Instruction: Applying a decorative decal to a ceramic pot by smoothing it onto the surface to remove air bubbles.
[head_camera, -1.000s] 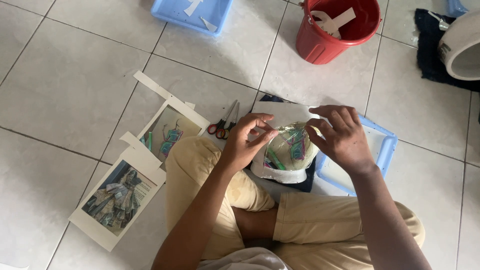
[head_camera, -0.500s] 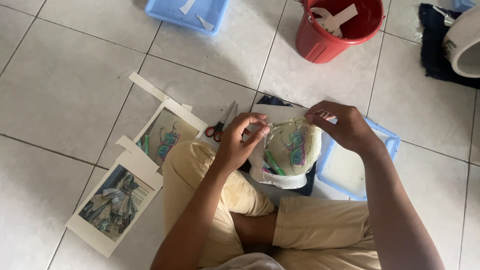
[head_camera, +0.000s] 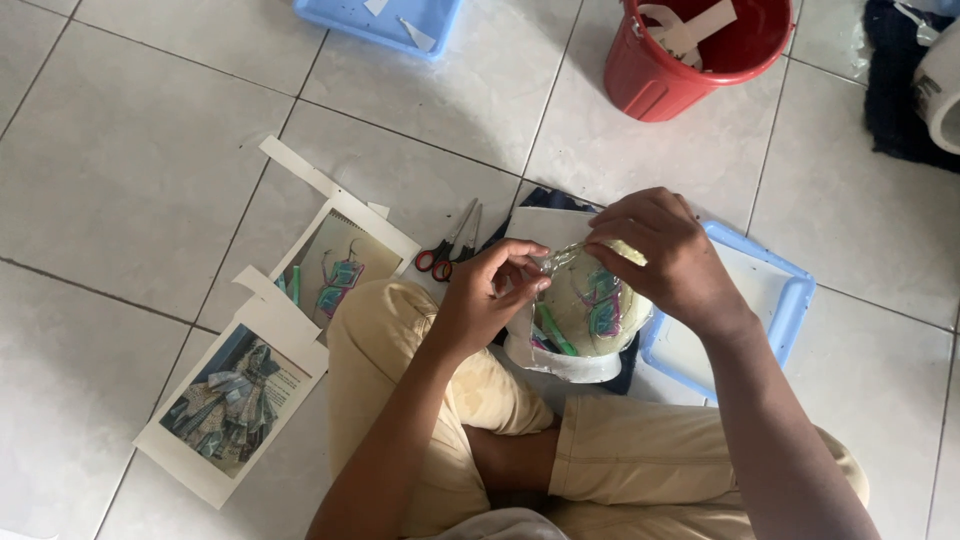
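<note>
The person sits cross-legged on the tiled floor, and everything here is placed relative to the rounded pale craft piece (head_camera: 590, 305), decorated with green and pink shapes, which is held just above the knees. The left hand (head_camera: 490, 295) touches its left edge, thumb and fingertips pinched shut on a bit of clear film at the piece's upper left. The right hand (head_camera: 665, 260) lies curled over the top and right side of the piece, fingers closed on it; a second ago this hand sat more to the right with the fingers looser, and the piece showed more of its face. The piece has also turned slightly, its white rim now low and toward the lap. Under the piece lie a white sheet (head_camera: 540, 225) and dark cloth. Just left of the piece, red-handled scissors (head_camera: 448, 250) rest on the floor, unmoved. Further left lie two pictures on paper (head_camera: 335, 262) (head_camera: 232, 400). To the right, partly beneath the right wrist, is a blue tray (head_camera: 790, 300). Well above the piece stand a red bucket (head_camera: 650, 80) with paper scraps and another blue tray (head_camera: 385, 25).
</note>
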